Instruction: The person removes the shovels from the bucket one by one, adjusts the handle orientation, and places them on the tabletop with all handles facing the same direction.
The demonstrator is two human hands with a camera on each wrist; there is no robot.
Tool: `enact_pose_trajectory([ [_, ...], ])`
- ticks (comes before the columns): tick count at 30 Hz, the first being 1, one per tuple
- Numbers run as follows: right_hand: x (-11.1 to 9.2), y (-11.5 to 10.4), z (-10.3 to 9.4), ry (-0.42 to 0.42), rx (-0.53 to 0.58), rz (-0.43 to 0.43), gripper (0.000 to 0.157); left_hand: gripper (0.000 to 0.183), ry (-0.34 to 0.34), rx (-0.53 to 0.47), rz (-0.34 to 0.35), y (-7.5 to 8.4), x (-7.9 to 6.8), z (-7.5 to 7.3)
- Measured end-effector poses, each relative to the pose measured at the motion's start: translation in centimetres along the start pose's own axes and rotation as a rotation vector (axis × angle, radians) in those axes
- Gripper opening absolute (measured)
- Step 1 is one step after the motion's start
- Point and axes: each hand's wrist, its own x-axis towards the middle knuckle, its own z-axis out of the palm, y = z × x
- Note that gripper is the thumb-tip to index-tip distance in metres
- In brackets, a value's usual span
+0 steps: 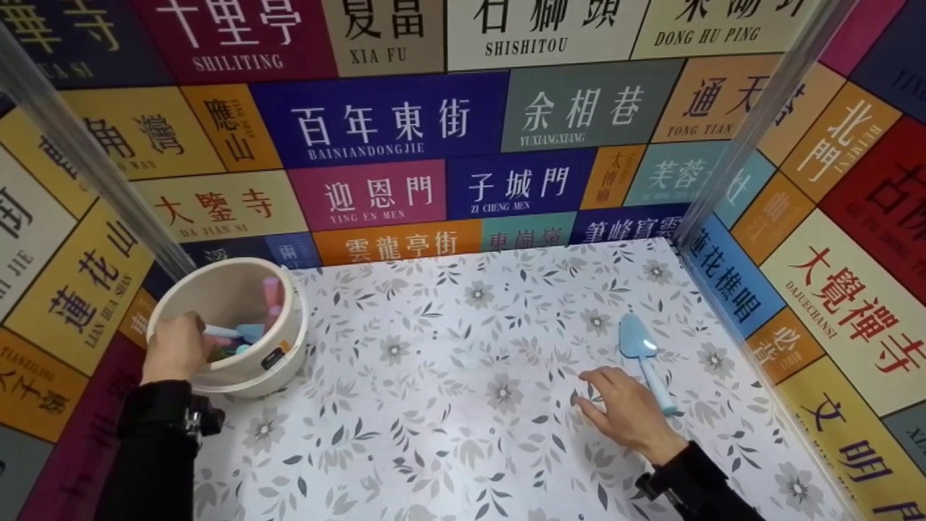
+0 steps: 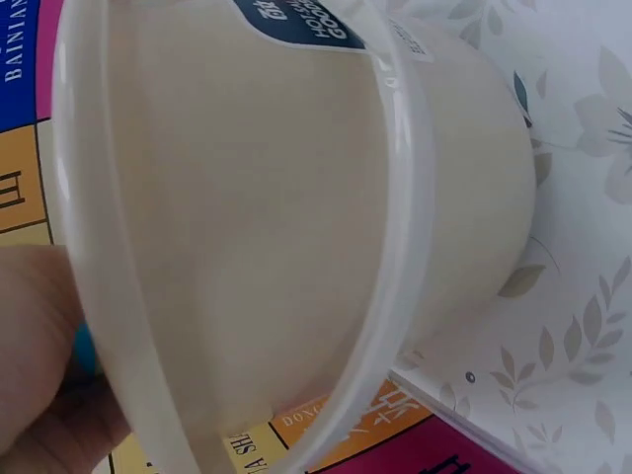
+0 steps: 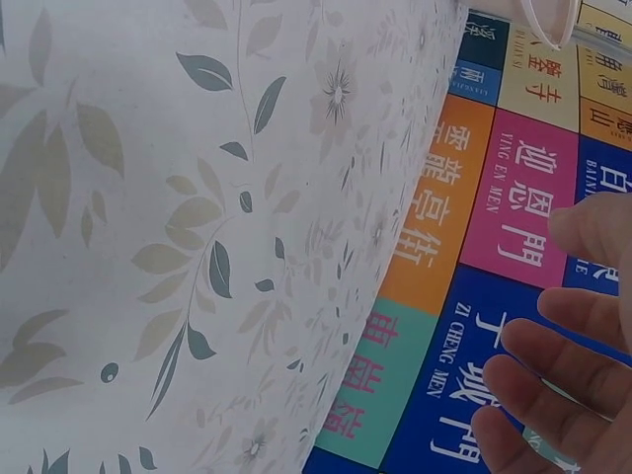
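A cream bucket stands at the back left with a pale carry handle round its outside. My left hand reaches over its near left rim, fingertips hidden inside. Beside those fingers lies a toy tool with a whitish handle and blue head; whether they pinch it is unclear. The left wrist view shows the bucket's side and a bit of blue by the hand. My right hand is held with fingers spread and holds nothing, just left of a light blue toy spade.
Pink pieces stick up inside the bucket. A white flower-patterned tabletop extends between the hands. Panels with printed place names enclose the back and sides, with clear corner strips at the joints.
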Motion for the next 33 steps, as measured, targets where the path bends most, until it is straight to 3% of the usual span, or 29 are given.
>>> enact_pose_trajectory([
  [9,-0.2,-0.2,0.0,-0.008,-0.005,0.016,0.037,0.028,0.121,-0.025,0.07,0.4,-1.1,-1.0],
  [15,-0.2,-0.2,-0.1,-0.031,-0.008,0.033,0.036,0.026,0.237,-0.068,0.093,0.7,-2.6,-1.1],
  [25,0.2,-1.1,0.4,-0.063,0.016,0.027,0.037,0.025,0.396,-0.109,0.146,3.1,-5.1,-2.3],
  [33,0.8,-3.2,2.1,-0.09,0.055,0.015,0.035,0.02,0.622,-0.145,0.292,5.2,-6.7,-2.4],
])
